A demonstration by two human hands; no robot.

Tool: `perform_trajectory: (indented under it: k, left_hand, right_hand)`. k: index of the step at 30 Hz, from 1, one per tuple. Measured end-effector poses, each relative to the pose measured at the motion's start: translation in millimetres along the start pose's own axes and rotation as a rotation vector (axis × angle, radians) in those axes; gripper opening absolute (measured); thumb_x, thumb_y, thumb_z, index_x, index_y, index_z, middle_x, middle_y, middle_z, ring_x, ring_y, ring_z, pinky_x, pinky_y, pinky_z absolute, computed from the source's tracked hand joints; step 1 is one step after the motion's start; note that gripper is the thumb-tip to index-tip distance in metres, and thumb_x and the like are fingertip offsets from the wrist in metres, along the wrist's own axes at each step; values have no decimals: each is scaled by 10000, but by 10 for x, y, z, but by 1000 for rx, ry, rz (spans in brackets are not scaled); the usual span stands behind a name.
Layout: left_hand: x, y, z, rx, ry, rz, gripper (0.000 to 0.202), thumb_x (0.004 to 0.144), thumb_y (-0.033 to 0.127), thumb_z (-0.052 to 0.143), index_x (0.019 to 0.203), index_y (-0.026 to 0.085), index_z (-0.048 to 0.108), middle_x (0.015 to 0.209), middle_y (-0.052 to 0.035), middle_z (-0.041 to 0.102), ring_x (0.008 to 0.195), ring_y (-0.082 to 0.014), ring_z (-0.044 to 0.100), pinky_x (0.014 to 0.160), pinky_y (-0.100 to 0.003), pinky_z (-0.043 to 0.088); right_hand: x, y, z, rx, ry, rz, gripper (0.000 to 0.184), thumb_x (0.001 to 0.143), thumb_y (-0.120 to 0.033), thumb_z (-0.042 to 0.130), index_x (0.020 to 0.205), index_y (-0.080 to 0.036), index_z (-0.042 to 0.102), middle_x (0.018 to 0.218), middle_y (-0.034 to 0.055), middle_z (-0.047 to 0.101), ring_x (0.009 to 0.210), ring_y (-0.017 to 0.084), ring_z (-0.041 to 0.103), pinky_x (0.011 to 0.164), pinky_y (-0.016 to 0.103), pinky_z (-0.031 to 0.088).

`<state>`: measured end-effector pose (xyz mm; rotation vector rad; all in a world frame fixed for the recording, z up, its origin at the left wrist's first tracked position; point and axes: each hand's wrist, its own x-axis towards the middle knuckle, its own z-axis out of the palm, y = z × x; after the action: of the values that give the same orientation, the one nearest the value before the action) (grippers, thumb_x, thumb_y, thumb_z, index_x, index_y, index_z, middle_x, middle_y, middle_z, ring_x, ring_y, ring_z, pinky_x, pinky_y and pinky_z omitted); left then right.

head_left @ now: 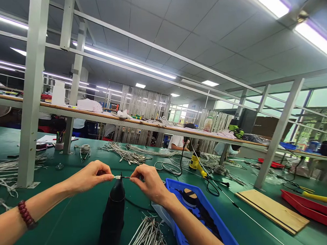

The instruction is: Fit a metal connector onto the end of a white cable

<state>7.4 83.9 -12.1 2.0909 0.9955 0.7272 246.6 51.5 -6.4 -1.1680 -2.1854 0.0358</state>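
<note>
My left hand [97,173] pinches a small clear-and-silver connector [117,177] between thumb and fingertips. From the other side, my right hand [147,180] grips a thin dark piece [125,177] in line with the connector; whether it is wire or sleeving is too small to tell. Both meet right at the hooked tip of an upright black nozzle-shaped tool [112,215], which stands below and between my hands. A bundle of whitish cables [148,237] lies near the front edge, under my right forearm.
A blue tray [208,214] holding black scraps and a tape roll [190,197] sits right of my hands. Farther off are a yellow heat gun [195,162], coiled cables [168,165], a wooden board [272,209] and a red tray [308,206]. Shelf posts [30,106] rise from the table.
</note>
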Motion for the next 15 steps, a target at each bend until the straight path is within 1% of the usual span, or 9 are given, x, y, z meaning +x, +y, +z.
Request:
perform_trajectory:
  k: [3,6,11,15]
  left_hand:
    - [-11,1,-9,-4,-4,3,485,822,635,580,801,160,671,696,35,443,693,-152,347,613,-277,254]
    - [-31,2,-29,6,-11,31,456,843,626,581,838,178,665,690,47,411,683,-149,331,611,-279,252]
    - [-58,-6,-41,-36,-48,38,433,862,617,558,793,190,589,675,59,395,655,-138,329,585,-269,251]
    - [-56,1,-32,-56,-71,32,449,857,634,546,768,195,553,645,68,356,620,-132,294,555,-269,231]
  right_hand:
    - [-5,-6,-6,-1,-4,-6,108,818,-82,741,749,-160,712,739,20,702,720,152,595,663,263,420]
    - [-10,-14,-14,-3,5,-13,99,819,-87,744,754,-152,709,753,29,710,718,152,602,670,265,419]
    - [-9,-25,-21,-7,0,-18,124,826,-94,739,737,-170,697,738,14,697,706,148,590,654,258,416]
    - [-8,-23,-20,-21,-9,-14,121,836,-107,733,742,-176,699,726,8,689,695,147,581,638,255,411]
